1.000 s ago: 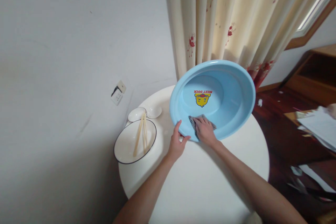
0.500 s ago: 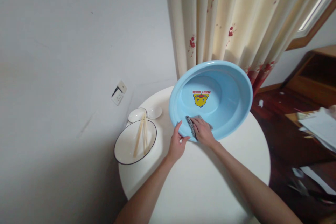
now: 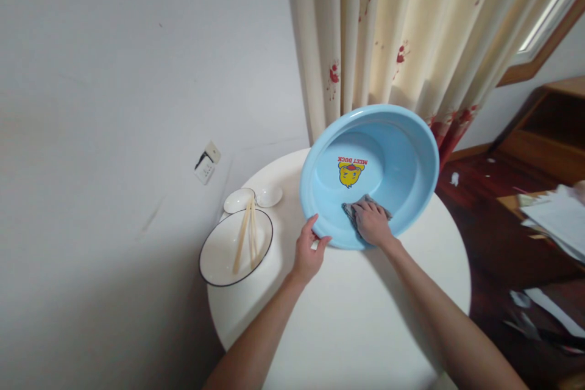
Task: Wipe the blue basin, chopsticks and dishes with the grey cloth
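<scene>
A light blue plastic basin (image 3: pixel 411 195) is tilted up on the white round table, its inside facing me. A yellow duck print with red lettering (image 3: pixel 351 172) shows upside down on its bottom. My left hand (image 3: pixel 309 250) grips the basin's rim at the lower left, thumb and fingers closed about the edge. Pressed against the inner wall near the lower rim, my right hand (image 3: pixel 372 222) holds a grey cloth (image 3: pixel 351 212). The cloth is bunched beneath the fingers and partly hidden by them.
On the table (image 3: pixel 338 329), left of the basin, stands a white dark-rimmed bowl (image 3: pixel 217 256) with chopsticks (image 3: pixel 247 231) in it. Two small white dishes (image 3: pixel 269 195) sit behind it. A wall socket (image 3: pixel 205 169) is at left; a curtain (image 3: pixel 384 30) hangs behind. Papers (image 3: pixel 557 219) lie at right.
My right hand has slid the cloth to the right along the basin's inner wall. The basin has turned slightly, its left edge shifting right. My left hand stays on the rim.
</scene>
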{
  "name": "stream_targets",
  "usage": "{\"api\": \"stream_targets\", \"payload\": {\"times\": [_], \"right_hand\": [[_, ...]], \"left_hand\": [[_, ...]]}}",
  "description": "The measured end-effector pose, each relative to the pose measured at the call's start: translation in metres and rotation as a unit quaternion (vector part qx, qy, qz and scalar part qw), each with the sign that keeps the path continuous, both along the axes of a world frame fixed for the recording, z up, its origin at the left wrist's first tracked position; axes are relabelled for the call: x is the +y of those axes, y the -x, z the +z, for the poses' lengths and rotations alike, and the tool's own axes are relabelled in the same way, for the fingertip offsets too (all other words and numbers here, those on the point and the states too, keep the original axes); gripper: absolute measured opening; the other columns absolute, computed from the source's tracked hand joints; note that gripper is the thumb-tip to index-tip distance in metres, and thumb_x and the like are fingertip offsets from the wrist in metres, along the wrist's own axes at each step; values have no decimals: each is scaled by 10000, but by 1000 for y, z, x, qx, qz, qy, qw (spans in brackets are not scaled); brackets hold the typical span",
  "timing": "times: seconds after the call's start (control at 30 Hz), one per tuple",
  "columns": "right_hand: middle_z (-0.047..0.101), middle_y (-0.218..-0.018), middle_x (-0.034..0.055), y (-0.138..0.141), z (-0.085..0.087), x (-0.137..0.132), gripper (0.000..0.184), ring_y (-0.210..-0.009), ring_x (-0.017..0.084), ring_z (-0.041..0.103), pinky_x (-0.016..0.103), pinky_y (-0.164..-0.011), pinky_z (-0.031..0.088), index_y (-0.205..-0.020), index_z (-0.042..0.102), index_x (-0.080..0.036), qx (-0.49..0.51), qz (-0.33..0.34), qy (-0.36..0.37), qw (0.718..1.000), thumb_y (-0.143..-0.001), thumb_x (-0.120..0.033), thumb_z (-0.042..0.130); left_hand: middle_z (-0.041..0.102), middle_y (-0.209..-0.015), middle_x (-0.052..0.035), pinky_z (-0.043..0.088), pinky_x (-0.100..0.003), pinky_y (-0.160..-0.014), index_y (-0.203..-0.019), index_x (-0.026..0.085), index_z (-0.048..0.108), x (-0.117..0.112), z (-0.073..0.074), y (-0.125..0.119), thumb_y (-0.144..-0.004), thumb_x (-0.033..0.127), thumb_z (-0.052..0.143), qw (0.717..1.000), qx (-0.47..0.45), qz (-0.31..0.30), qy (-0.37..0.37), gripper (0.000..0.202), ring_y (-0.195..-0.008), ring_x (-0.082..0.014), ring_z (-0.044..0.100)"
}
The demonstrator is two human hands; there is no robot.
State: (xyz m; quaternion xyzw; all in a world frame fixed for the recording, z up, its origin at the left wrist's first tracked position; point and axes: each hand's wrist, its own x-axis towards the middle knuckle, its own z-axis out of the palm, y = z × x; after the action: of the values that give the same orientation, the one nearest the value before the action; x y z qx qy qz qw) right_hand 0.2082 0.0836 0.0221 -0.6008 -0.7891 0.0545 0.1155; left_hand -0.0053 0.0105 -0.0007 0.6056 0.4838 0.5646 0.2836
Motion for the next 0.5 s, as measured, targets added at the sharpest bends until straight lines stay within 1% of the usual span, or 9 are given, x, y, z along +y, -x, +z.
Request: {"api": "stream_targets", "payload": {"times": [0.07,0.1,0.17,0.27,0.37,0.43,0.5], "right_hand": [[589,-1335,107,4,-1,-1,403,-1252,271,465,433,-1037,306,-1310,590,-200,12,-5,-8,1000,-1012,-238,322],[590,-1331,110,6,-2,-1,399,-1250,274,467,436,-1032,309,-1309,591,-199,19,-11,-12,1000,-1012,-238,328],[595,-1320,117,10,-2,-3,393,-1244,280,472,441,-1023,317,-1304,596,-196,31,-26,-19,999,-1012,-240,337],[596,-1318,124,17,-2,-4,393,-1232,288,480,448,-1009,335,-1304,598,-188,43,-48,-24,998,-1006,-239,347],[599,-1320,128,24,-2,-5,401,-1212,301,487,462,-993,358,-1314,597,-184,52,-67,-21,996,-996,-241,359],[599,-1330,114,28,-2,-6,411,-1222,297,482,458,-991,371,-1338,583,-203,70,-56,-11,996,-993,-244,362],[583,-1364,87,31,-1,-8,425,-1253,271,471,435,-1010,378,-1374,552,-224,111,-7,3,994,-997,-249,357]], "left_hand": [[620,-1108,-105,542,-295,-852,-1393,170,459,1,-1,2,-868,353,669,1000,-5,5,4,595,-886,-157,622],[611,-1134,-109,538,-296,-862,-1403,175,448,2,-1,2,-880,353,654,1000,-7,3,7,590,-895,-154,621],[563,-1263,-134,521,-313,-917,-1431,185,410,2,-1,3,-894,348,637,1000,-1,-13,12,605,-990,-167,615],[445,-1448,-162,489,-342,-989,-1477,202,337,1,0,1,-879,335,659,998,30,-58,27,693,-1150,-204,575],[403,-1507,-156,489,-340,-989,-1492,217,319,0,3,-4,-883,309,649,993,61,-86,49,699,-1221,-225,547],[408,-1513,-144,483,-336,-995,-1483,221,342,1,5,-5,-894,278,624,993,70,-83,54,656,-1262,-233,524],[409,-1517,-138,480,-338,-1001,-1476,221,352,1,5,-5,-900,247,603,994,64,-77,52,630,-1263,-230,524]]}}
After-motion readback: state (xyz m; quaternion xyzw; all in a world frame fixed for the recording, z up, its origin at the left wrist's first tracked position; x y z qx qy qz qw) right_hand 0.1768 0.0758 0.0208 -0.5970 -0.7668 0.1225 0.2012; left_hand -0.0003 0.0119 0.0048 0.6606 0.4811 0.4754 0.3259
